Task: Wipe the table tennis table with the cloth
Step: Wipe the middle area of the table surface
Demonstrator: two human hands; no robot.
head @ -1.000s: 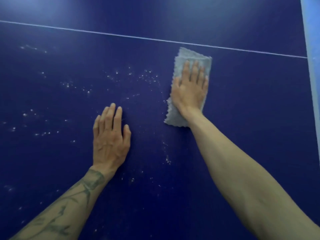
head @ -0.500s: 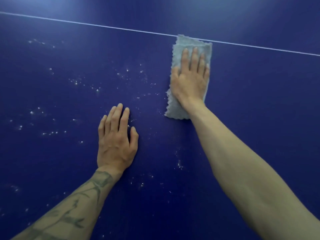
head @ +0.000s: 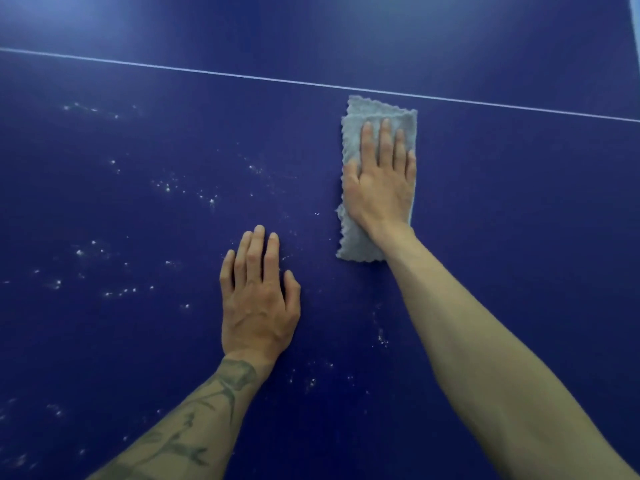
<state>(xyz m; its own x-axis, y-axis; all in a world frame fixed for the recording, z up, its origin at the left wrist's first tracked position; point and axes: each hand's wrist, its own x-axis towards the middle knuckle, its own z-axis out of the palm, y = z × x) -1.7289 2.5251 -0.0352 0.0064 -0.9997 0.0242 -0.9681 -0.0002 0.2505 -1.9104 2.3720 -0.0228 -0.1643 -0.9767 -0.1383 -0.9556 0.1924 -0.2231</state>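
Observation:
The dark blue table tennis table (head: 502, 209) fills the view. A folded grey cloth (head: 356, 240) lies flat on it just below the white centre line (head: 242, 76). My right hand (head: 381, 181) presses flat on the cloth, fingers stretched toward the line. My left hand (head: 258, 296) rests palm down on the bare table, below and to the left of the cloth, fingers close together and holding nothing.
White specks of dust (head: 166, 187) are scattered over the table left of the cloth and around my left hand. More specks (head: 381, 337) lie between my two forearms. A pale table edge (head: 636, 15) shows at the top right corner.
My right hand with the cloth has pulled back a little from the white line after reaching it. My left hand stays planted on the table.

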